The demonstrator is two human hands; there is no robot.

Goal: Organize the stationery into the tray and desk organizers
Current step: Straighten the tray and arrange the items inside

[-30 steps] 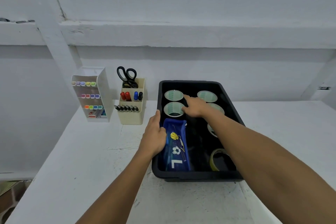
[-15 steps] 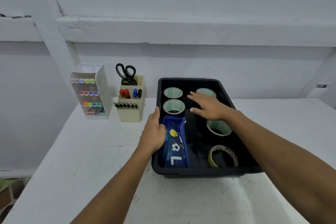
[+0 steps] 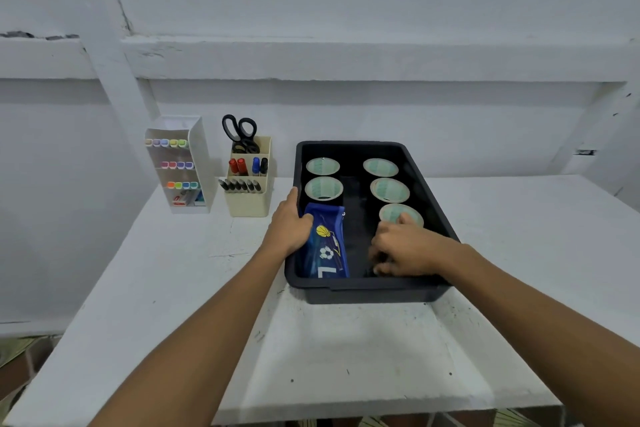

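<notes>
While the left grip [image 3: 289,225] clasps the left rim of the black tray [image 3: 349,149] beside the blue pouch [image 3: 327,246], the right grip [image 3: 405,248] curls low inside; whether it holds anything is hidden. Five tape rolls [image 3: 323,188] sit behind it.

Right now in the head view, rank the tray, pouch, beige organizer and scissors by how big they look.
Largest: tray.
Next: pouch and beige organizer look about alike, and the pouch is nearer, so I won't rank them.
Smallest: scissors, with only the handles showing.
</notes>
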